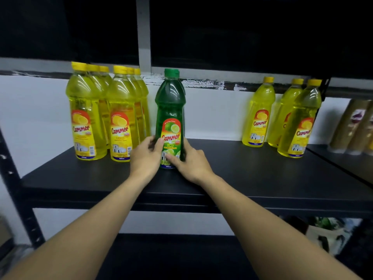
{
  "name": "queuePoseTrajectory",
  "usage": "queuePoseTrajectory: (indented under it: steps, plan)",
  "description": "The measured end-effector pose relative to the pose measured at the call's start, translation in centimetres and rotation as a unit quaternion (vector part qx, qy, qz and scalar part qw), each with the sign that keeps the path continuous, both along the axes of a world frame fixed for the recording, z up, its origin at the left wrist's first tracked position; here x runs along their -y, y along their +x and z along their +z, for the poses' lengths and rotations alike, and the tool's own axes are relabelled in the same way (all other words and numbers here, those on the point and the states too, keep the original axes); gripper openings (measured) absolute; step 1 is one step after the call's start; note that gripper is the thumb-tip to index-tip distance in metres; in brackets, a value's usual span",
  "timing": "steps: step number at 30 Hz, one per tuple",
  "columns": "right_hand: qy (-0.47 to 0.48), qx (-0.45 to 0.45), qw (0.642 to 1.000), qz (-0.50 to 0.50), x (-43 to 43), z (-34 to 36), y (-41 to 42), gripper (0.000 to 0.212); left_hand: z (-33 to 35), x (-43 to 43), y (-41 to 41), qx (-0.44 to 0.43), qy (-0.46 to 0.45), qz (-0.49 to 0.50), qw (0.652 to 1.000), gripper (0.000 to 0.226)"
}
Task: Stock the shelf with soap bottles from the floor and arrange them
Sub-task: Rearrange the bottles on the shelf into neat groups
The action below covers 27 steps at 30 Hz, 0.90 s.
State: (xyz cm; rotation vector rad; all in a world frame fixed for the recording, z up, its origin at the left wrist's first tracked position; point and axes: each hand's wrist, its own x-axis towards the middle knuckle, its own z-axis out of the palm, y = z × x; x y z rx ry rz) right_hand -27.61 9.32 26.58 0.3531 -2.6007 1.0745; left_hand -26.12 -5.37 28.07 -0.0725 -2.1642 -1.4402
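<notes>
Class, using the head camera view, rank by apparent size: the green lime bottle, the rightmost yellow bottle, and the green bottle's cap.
1. Green lime bottle
2. Rightmost yellow bottle, though it may match in true size
3. Green cap

Bare forearms, no sleeves; hands point(145, 156) ungloved

A black metal shelving unit point(262, 178) stands against a white wall point(212, 114), beneath a dark window with a grey frame point(144, 37).
</notes>
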Motion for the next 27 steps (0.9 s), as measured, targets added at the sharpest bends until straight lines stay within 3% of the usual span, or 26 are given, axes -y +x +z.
queuePoseTrajectory:
  steps: [4,10,18,22,27]
  plan:
    - [0.028,0.024,0.999,-0.002,0.4,0.0,-1.4,0.081,0.0,0.2,-1.7,0.022,-0.034,0.015,0.999,0.045]
    - [0.017,0.022,0.999,-0.023,1.0,-0.3,-3.0,0.071,-1.0,1.5,-3.7,0.093,-0.038,-0.055,0.993,0.054]
    - [-0.036,0.014,0.999,-0.013,0.6,-0.1,-3.3,0.074,-1.2,2.0,-4.1,0.08,0.01,-0.089,0.993,0.057]
    - [-0.081,0.016,0.996,-0.015,0.0,-0.2,-3.4,0.073,-1.3,1.7,-3.9,0.063,-0.03,-0.08,0.994,0.051]
    - [-0.073,0.015,0.997,-0.014,0.1,-0.5,-3.1,0.079,-1.3,1.4,-3.6,0.048,-0.095,-0.026,0.994,0.045]
